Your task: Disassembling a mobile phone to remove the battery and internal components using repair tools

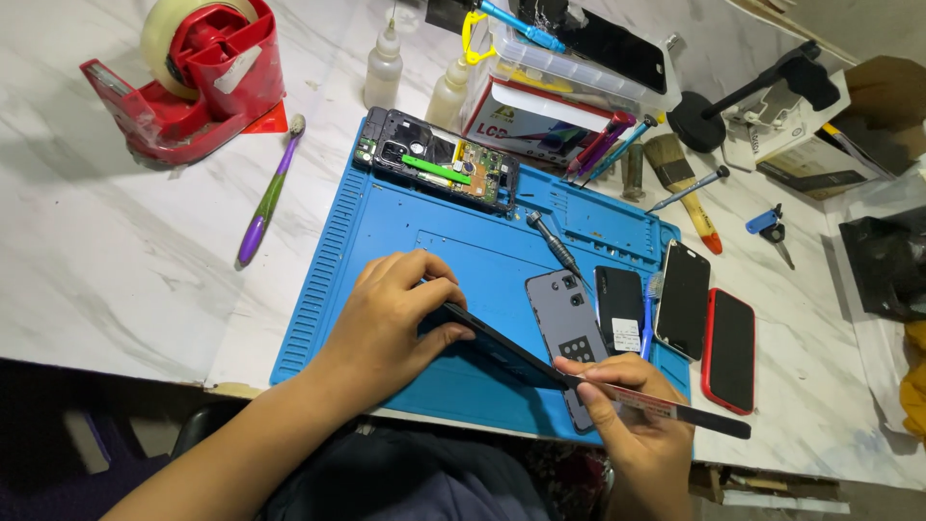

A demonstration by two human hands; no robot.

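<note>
My left hand [391,309] grips a dark phone [502,347] on edge over the blue work mat [386,222]. My right hand [632,405] holds a thin flat pry tool [690,415] whose tip meets the phone's lower end. A grey back cover [564,323] lies flat on the mat just behind the phone, with a black battery [619,307] beside it. An opened phone frame with a bare circuit board [439,169] rests at the mat's far edge.
A screwdriver [555,243] lies on the mat. Two phones [683,297] [730,347] sit at the right. A red tape dispenser [193,72], a purple toothbrush [268,198], two small bottles [384,68], parts boxes [569,72], a brush [687,183] and a black stand [733,101] crowd the marble table.
</note>
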